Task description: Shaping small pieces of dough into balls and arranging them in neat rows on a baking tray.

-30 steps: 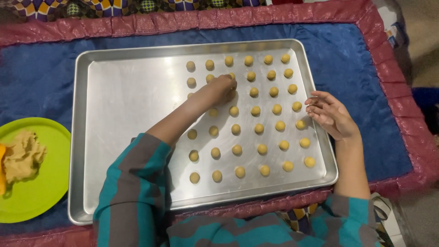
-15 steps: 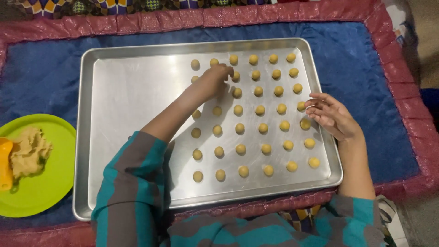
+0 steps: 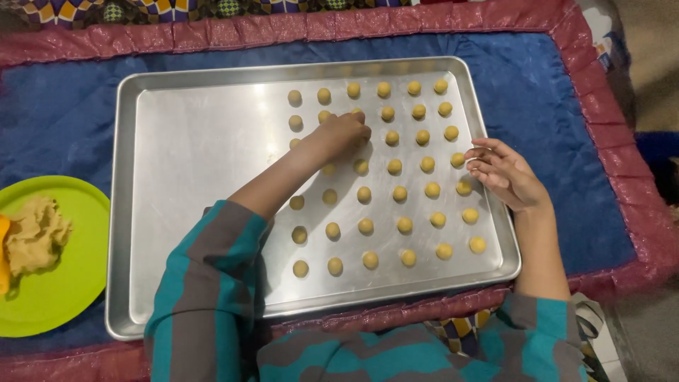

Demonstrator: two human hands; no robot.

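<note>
Surface: blue cloth (image 3: 64, 120) with a dark red quilted border (image 3: 283, 28) covers what you work on; a patterned fabric strip shows along the far edge.
Tray: your silver baking tray (image 3: 205, 155) lies flat on the blue cloth, its left half bare and shiny.
Dough balls: small, round, pale yellow dough balls (image 3: 403, 225) sit in neat rows over the tray's right half, each apart from its neighbours.
Left hand: your left hand (image 3: 343, 133) reaches over the tray into the upper rows, fingers curled down with the tips at a ball near the second row; you cannot tell from here whether the grip is closed on it.
Right hand: your right hand (image 3: 506, 173) rests at the tray's right rim, fingers loosely bent and parted, holding nothing, just beside the balls of the outer column.
Sleeves: teal and grey striped sleeves cover both arms.
Plate: lime green plate (image 3: 56, 297) lies left of the tray, carrying a lump of beige dough (image 3: 35, 237).
</note>
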